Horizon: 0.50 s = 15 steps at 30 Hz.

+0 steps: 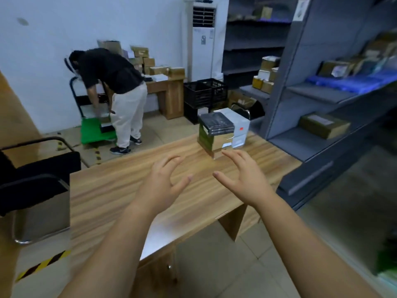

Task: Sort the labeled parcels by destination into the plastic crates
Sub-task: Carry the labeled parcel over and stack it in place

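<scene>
Left hand (pixel 162 186) and right hand (pixel 243 179) spread before parcels (pixel 216 134), labels unreadably blurred.

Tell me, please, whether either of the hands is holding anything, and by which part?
Nothing is held. The left hand and the right hand are both open, fingers spread, above the wooden table, close to the stacked parcels but gripping none.

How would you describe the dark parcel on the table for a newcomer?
Go to the far end of the wooden table, where parcels stand together. The black parcel lies on top of a brown cardboard box. It alone is wrapped in glossy black plastic; beside it stands a white box.
</scene>
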Each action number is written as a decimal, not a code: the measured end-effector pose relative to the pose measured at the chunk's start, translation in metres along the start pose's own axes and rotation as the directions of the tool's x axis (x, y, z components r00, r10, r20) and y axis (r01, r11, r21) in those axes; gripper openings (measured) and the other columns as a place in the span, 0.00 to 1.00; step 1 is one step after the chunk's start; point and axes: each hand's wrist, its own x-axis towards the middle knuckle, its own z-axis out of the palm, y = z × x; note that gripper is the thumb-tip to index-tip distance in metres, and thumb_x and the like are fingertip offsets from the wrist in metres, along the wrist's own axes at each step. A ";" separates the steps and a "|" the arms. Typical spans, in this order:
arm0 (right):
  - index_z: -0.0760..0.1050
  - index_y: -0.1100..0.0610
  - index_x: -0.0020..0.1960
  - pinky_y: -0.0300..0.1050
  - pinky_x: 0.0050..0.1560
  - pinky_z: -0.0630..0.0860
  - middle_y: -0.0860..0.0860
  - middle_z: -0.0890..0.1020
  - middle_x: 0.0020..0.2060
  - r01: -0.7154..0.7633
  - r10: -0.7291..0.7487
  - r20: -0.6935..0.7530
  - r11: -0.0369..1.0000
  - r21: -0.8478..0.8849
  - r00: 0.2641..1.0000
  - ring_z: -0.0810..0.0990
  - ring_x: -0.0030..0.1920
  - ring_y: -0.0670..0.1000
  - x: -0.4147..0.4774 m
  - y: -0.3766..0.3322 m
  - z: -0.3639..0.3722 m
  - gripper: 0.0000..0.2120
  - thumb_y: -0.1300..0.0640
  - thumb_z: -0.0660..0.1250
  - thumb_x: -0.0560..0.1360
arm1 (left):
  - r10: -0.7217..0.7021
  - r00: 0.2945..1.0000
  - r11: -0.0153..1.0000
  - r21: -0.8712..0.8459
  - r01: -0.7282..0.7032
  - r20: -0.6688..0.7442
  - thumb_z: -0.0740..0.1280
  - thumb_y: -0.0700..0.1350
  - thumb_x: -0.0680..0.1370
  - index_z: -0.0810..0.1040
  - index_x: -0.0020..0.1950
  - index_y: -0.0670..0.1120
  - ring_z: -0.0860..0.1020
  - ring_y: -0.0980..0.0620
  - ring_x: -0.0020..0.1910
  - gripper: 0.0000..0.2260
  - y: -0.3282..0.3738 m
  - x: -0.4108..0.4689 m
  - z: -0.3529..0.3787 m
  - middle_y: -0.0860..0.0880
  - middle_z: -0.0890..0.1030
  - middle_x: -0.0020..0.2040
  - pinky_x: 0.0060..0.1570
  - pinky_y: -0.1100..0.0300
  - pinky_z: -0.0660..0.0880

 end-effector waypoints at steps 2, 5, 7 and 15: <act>0.70 0.48 0.73 0.39 0.67 0.66 0.44 0.72 0.66 -0.010 0.010 -0.011 1.000 0.003 1.000 0.70 0.67 0.45 0.014 0.031 -0.010 0.31 0.39 0.70 0.73 | 0.008 1.000 1.000 -0.024 -0.008 0.005 0.65 0.61 0.76 0.71 0.72 0.51 0.66 0.55 0.71 0.27 0.013 0.029 0.026 0.55 0.69 0.70 0.70 0.51 0.67; 0.69 0.47 0.73 0.47 0.69 0.69 0.44 0.71 0.67 -0.034 0.034 -0.010 0.999 0.026 0.999 0.70 0.68 0.47 0.042 0.077 -0.029 0.34 0.33 0.66 0.71 | 0.047 0.999 0.998 -0.033 -0.047 -0.003 0.68 0.56 0.77 0.73 0.71 0.50 0.67 0.54 0.70 0.24 0.035 0.074 0.063 0.58 0.70 0.66 0.71 0.55 0.64; 0.68 0.47 0.74 0.43 0.70 0.67 0.44 0.71 0.67 -0.031 0.031 -0.014 0.999 0.034 0.999 0.69 0.69 0.46 0.062 0.105 -0.044 0.33 0.36 0.68 0.72 | 0.055 0.998 0.998 -0.020 -0.055 -0.001 0.68 0.55 0.77 0.73 0.71 0.50 0.67 0.55 0.69 0.23 0.049 0.104 0.085 0.59 0.69 0.66 0.71 0.57 0.63; 0.68 0.46 0.73 0.39 0.67 0.64 0.43 0.71 0.67 -0.022 0.021 0.036 0.999 0.029 0.999 0.67 0.69 0.46 0.134 0.189 -0.067 0.30 0.41 0.70 0.74 | -0.020 0.998 0.999 0.028 0.018 0.061 0.65 0.58 0.78 0.70 0.73 0.51 0.66 0.55 0.70 0.24 0.067 0.178 0.150 0.57 0.69 0.70 0.70 0.55 0.64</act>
